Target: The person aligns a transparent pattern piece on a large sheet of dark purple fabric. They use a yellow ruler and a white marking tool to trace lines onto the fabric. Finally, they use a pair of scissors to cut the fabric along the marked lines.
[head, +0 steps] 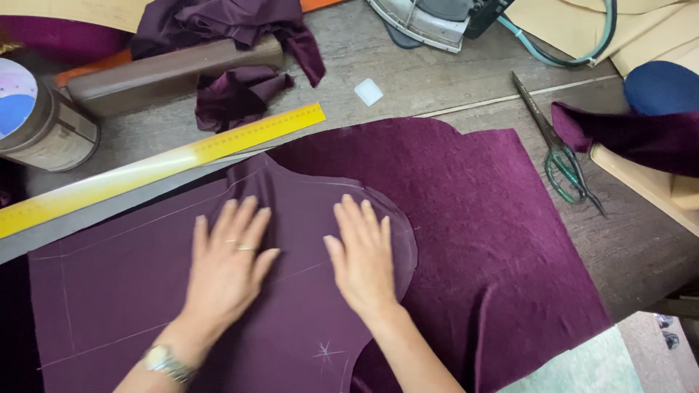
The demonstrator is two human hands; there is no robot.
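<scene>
The cut lining piece lies flat under both palms, on top of the wider velvet cloth. Left hand and right hand press it, fingers spread, gripping nothing. Yellow ruler and scissors lie apart.

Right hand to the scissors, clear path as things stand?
Probably yes. The right hand lies flat on the cut piece, holding nothing. The scissors lie in the open on the table, to the hand's right; only flat velvet lies between.
</scene>
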